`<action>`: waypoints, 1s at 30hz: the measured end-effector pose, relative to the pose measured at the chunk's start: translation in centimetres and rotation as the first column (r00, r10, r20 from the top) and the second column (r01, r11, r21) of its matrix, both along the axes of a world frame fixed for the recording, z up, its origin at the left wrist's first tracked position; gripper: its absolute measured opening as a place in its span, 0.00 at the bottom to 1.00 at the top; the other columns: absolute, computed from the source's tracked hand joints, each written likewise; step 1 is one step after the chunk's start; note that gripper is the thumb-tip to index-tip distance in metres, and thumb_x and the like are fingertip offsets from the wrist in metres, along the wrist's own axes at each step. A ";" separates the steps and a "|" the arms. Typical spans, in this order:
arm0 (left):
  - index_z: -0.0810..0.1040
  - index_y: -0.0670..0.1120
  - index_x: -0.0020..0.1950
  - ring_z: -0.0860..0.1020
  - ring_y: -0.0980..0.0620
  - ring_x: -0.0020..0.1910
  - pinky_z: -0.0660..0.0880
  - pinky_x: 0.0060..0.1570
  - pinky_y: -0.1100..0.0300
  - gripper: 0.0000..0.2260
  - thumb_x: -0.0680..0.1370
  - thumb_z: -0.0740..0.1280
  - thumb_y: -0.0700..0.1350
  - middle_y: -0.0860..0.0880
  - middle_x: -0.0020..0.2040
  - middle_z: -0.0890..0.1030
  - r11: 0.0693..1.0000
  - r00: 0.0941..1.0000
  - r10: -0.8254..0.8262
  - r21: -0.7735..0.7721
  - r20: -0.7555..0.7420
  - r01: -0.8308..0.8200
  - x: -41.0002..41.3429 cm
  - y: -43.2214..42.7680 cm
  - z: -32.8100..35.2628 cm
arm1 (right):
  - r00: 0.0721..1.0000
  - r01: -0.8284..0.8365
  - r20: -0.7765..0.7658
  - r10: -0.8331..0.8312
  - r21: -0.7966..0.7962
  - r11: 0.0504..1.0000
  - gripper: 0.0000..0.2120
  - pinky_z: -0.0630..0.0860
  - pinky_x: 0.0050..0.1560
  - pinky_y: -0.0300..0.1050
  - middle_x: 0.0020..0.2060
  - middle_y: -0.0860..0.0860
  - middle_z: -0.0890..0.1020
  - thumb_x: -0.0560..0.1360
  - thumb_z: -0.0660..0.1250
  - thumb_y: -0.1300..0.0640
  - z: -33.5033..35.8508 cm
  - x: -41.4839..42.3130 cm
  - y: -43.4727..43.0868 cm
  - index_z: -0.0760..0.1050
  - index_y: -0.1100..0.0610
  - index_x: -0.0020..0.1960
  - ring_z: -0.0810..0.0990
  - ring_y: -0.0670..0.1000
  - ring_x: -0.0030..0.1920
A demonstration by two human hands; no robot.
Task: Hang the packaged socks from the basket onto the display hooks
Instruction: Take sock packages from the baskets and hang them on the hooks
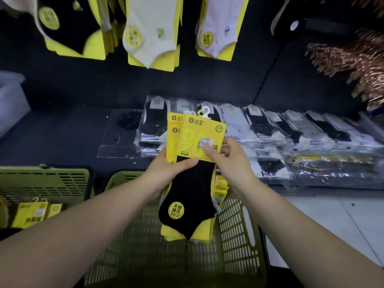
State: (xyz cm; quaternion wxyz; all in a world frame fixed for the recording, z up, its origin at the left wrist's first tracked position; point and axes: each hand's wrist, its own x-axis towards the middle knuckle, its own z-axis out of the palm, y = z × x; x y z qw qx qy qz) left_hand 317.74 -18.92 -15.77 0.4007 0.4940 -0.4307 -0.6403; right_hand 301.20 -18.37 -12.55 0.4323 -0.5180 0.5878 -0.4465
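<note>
Holding a stack of sock packs (193, 183) above the green basket (239, 225), gripped it midway with the left hand (166, 171) and pinched the front card (199, 134) with the right hand (232, 163). Spotted hung packs (151, 32) up top; guessing plenty left, more in the basket. Read "达足" on the card, "无骨缝合" on the sticker (176, 210).

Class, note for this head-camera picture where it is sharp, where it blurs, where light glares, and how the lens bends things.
Head view: sharpest at the centre, on the black sock pack gripped by the left hand and right hand. Head view: the hanging socks along the top are smeared. Head view: glare streaks the plastic-wrapped packs. Head view: forearms stretch toward the bottom corners.
</note>
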 end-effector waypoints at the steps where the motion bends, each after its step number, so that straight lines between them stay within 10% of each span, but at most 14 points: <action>1: 0.74 0.49 0.63 0.83 0.53 0.49 0.79 0.44 0.62 0.37 0.56 0.78 0.55 0.51 0.52 0.85 1.000 1.000 0.026 -0.009 -0.015 -0.026 0.1 -0.3 0.8 | 0.999 -0.022 0.029 0.022 -0.015 1.000 0.10 0.80 0.49 0.46 0.46 0.51 0.85 0.74 0.71 0.55 0.9 -0.2 -0.4 0.73 0.51 0.53 0.83 0.52 0.48; 5: 0.74 0.51 0.62 0.83 0.62 0.42 0.76 0.34 0.70 0.39 0.53 0.75 0.60 0.56 0.48 0.84 0.990 0.996 0.086 -0.112 -0.031 -0.089 0.5 -1.6 4.7 | 0.986 -0.114 0.117 0.121 -0.070 0.991 0.18 0.81 0.48 0.46 0.49 0.50 0.84 0.74 0.70 0.63 5.0 -1.4 -1.6 0.69 0.49 0.59 0.83 0.51 0.50; 12: 0.75 0.53 0.59 0.80 0.50 0.56 0.74 0.60 0.50 0.35 0.55 0.71 0.64 0.52 0.55 0.83 0.973 0.994 0.081 -0.213 -0.068 -0.094 -1.0 -3.7 10.3 | 0.953 -0.007 0.295 0.069 -0.209 0.978 0.16 0.77 0.55 0.55 0.51 0.53 0.84 0.73 0.69 0.67 11.3 -2.5 -4.1 0.71 0.54 0.56 0.82 0.57 0.54; 30: 0.75 0.61 0.49 0.82 0.66 0.41 0.75 0.31 0.70 0.14 0.66 0.72 0.58 0.64 0.42 0.83 0.832 0.931 0.365 -0.446 -0.008 -0.330 2.8 -8.2 14.7 | 0.977 0.200 0.151 -0.147 -0.437 0.877 0.08 0.77 0.57 0.52 0.54 0.54 0.79 0.81 0.57 0.59 25.5 -1.9 -19.1 0.69 0.53 0.59 0.78 0.54 0.53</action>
